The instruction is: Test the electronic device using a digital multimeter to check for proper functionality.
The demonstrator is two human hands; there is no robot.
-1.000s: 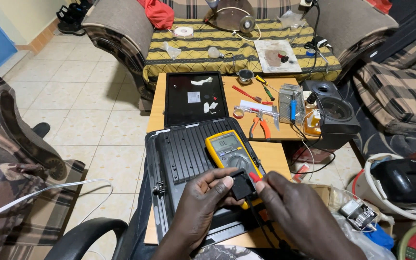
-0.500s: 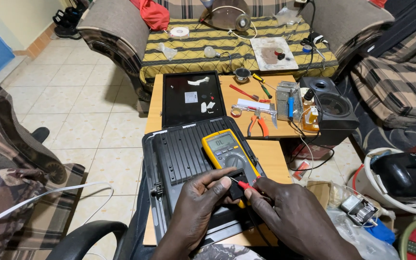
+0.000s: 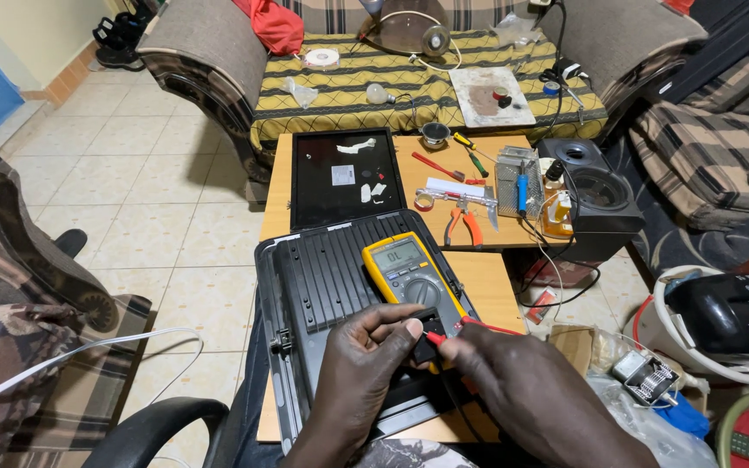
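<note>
Left hand [image 3: 366,368] fingers pinch a small black plug [image 3: 425,347]; right hand [image 3: 513,381] fingers grip a red probe lead [image 3: 487,326], just below the yellow handheld multimeter [image 3: 409,273].

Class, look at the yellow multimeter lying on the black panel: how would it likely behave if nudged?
The multimeter lies flat on the ribbed black panel, so it probably slides, not rolls. Its blocky body suggests stiffness. The red probe near the right hand may tug it.

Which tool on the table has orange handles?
The pliers, lying beside the yellow multimeter. The two screwdrivers farther back have straight single handles, not orange.
</note>
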